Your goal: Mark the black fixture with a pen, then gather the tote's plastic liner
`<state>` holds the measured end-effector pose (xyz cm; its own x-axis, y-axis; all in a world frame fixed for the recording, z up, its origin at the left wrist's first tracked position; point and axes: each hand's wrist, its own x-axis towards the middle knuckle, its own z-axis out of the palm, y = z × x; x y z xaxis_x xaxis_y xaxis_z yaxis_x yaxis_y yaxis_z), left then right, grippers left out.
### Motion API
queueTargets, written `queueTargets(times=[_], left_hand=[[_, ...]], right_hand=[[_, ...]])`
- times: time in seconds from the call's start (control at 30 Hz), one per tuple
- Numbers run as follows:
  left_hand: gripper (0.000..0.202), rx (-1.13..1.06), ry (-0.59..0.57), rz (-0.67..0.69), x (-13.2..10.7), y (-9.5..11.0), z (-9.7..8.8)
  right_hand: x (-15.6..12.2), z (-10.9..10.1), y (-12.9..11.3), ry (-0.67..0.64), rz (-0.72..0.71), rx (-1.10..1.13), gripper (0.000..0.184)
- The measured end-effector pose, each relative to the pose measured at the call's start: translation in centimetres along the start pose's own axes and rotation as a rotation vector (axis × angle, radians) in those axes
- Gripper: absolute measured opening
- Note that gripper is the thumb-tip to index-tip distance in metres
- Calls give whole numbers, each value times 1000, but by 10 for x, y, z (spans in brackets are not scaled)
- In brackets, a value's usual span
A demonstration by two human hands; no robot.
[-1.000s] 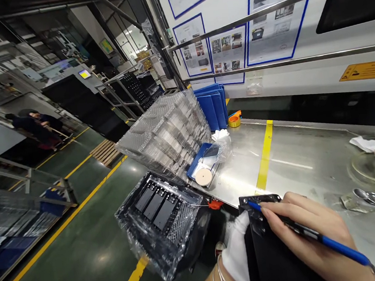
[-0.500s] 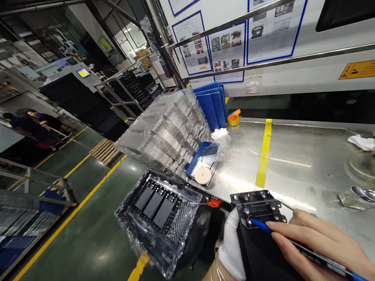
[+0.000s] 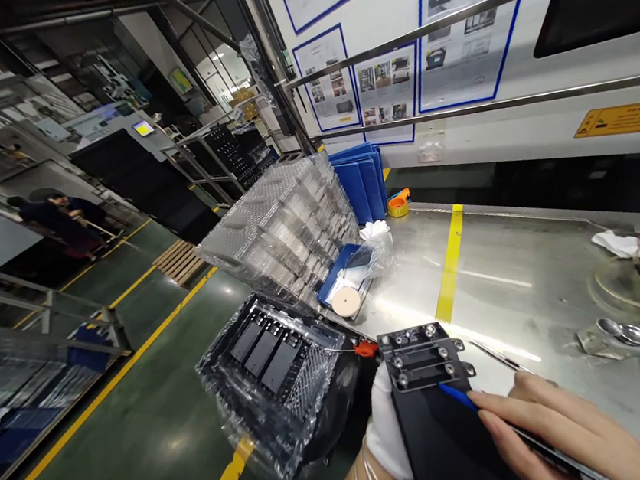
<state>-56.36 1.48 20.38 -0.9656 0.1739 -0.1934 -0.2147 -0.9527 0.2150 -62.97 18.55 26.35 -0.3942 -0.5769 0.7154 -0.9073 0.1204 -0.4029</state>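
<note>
Shiny metal, clear plastic, matt black part.

Table: brushed stainless steel, smooth, glare streaks, yellow tape stripe matt. Black part: matt dark plastic body, bracket end with small bright metal screws. Left hand: white cloth glove, thin shiny metal bangles at the wrist. Right hand: bare, on a pen with glossy blue plastic tip and black barrel. Stack of trays: clear ribbed plastic, glossy. Tray of black parts: crinkled clear film wrap, shiny. Blue bins: smooth plastic. Floor: green painted, semi-gloss. Wall sheets: paper.
</note>
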Motion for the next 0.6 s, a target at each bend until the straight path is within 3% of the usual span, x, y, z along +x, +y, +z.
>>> queueTargets(times=[0.1, 0.23, 0.43, 0.6], left_hand=[[53, -16, -49, -4, -1, 1, 0], [55, 33, -118, -51, -1, 1, 0], [58, 62, -23, -31, -1, -2, 2], [68, 126, 46, -9, -1, -2, 10]], right_hand=[[-7, -4, 1, 40, 62, -67, 18], [-10, -3, 2, 67, 152, 38, 20], [-7, -3, 5, 129, 119, -31, 22], [2, -1, 6, 137, 99, 35, 22]])
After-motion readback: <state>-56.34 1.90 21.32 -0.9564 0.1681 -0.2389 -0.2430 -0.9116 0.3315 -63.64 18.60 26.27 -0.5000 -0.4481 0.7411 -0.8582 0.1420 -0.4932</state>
